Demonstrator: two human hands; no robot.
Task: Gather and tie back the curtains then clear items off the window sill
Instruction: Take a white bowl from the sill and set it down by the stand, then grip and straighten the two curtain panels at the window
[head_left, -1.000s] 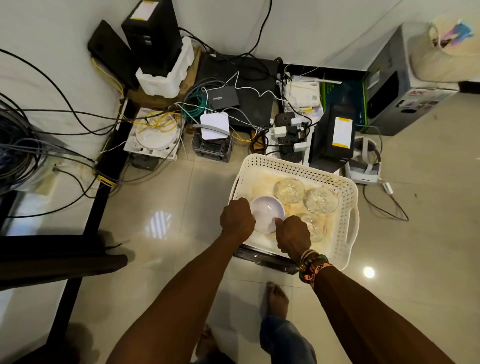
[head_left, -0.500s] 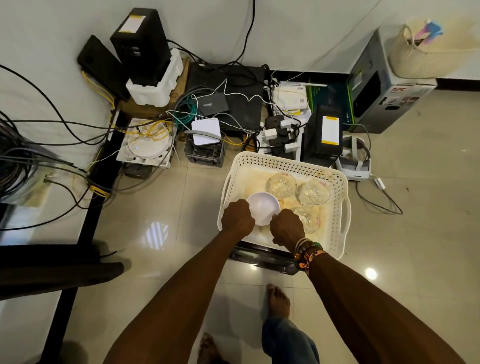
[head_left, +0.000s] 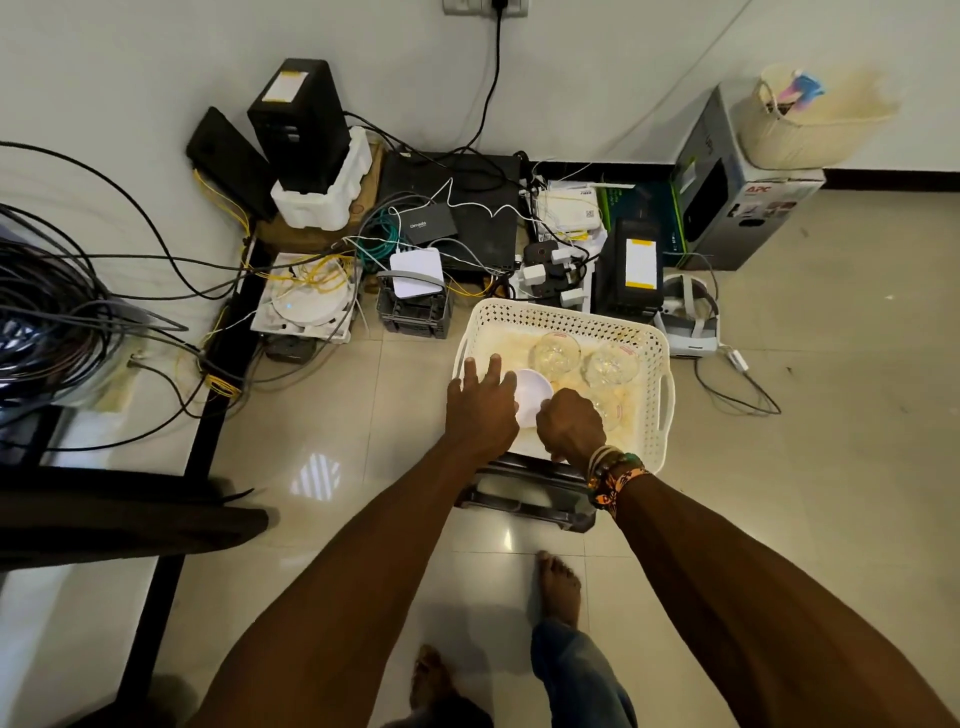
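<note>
A white perforated basket (head_left: 561, 314) sits on a dark low stand (head_left: 524, 496) on the floor. Inside it lie a small white bowl (head_left: 532, 397) and clear glass bowls (head_left: 556, 351) (head_left: 610, 364); a third glass (head_left: 617, 410) is partly hidden behind my right hand. My left hand (head_left: 480, 402) hovers over the basket's left side with fingers spread and straight, holding nothing. My right hand (head_left: 569, 423), beaded bracelets at the wrist, has curled fingers on the white bowl's right rim.
Behind the basket, network boxes, a power strip (head_left: 550, 267), black tower units (head_left: 298, 119) (head_left: 631, 267) and tangled cables crowd the wall. A white headset (head_left: 688, 317) lies right of the basket. A grey carton (head_left: 737, 208) carries a woven bag. A black table frame (head_left: 208, 395) stands at left.
My left hand has let go of the white bowl and opened, its fingers now spread over the basket's left side. The right hand stays at the bowl's rim. The view has tilted up slightly.
</note>
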